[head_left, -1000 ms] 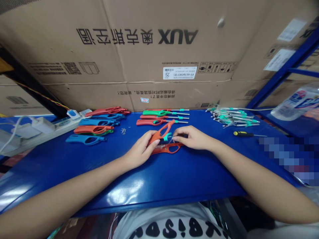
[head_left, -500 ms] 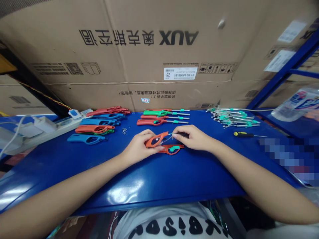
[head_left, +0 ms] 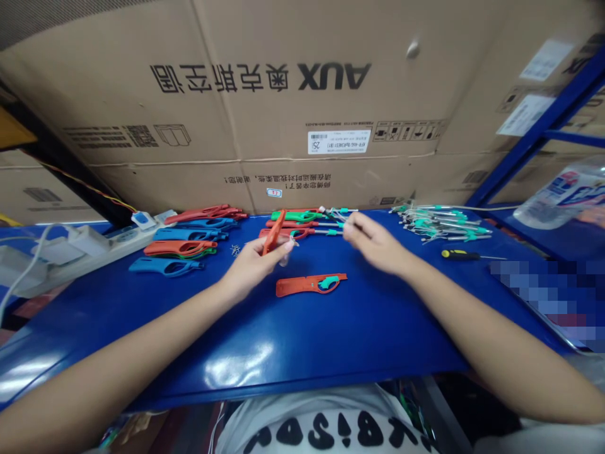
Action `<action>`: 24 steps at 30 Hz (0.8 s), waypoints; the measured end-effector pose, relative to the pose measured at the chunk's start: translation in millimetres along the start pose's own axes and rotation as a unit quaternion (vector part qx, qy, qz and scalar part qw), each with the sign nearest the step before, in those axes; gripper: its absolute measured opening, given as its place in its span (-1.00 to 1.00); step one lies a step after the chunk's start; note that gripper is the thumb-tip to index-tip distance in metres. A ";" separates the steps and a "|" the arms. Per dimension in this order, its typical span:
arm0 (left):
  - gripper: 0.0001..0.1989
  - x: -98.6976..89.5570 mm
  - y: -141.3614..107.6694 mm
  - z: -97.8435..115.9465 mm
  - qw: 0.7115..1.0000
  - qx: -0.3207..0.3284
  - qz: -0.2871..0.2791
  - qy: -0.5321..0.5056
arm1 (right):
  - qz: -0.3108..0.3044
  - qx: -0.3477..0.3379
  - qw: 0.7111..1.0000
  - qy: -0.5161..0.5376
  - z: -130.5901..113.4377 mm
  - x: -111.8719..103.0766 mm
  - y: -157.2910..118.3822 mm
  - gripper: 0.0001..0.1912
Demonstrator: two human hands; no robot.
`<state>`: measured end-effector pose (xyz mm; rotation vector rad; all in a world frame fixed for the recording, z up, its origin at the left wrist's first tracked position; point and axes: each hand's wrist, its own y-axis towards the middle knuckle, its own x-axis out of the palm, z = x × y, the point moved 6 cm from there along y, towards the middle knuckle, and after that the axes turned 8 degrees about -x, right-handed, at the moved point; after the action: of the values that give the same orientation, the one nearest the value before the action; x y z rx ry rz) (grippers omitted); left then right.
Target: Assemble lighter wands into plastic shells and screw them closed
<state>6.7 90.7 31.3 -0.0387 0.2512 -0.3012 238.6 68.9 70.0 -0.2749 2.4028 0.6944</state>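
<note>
On a blue table [head_left: 359, 340], an orange lighter half [head_left: 295, 286] is laid flat between both hands and the near edge. A tilted orange half [head_left: 274, 234] is gripped by the left hand [head_left: 249, 265]; thin wires [head_left: 333, 216] are pinched by the right hand [head_left: 378, 244].

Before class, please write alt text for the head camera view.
A person's left hand holds an orange casing piece over a blue table; the right hand is nearby, its grip unclear. Nearer the viewer lies an orange shell with a green insert.
</note>
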 end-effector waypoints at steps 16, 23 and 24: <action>-0.60 29.7 -17.2 -5.7 0.960 0.158 -0.104 0.206 | -0.265 -0.060 0.952 -0.143 -11.8 39.3 -20.9 -0.81; -0.63 31.0 -18.5 -5.7 0.936 0.185 -0.134 0.266 | -0.292 -0.077 0.935 -0.184 -11.8 54.6 -23.1 -0.83; -0.63 29.5 -18.0 -5.2 0.936 0.183 -0.134 0.269 | -0.287 -0.079 0.937 -0.185 -11.8 53.8 -21.3 -0.85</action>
<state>27.5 64.7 20.6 0.3862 0.7341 -0.6263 197.7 43.1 36.1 -0.7985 1.7798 0.5943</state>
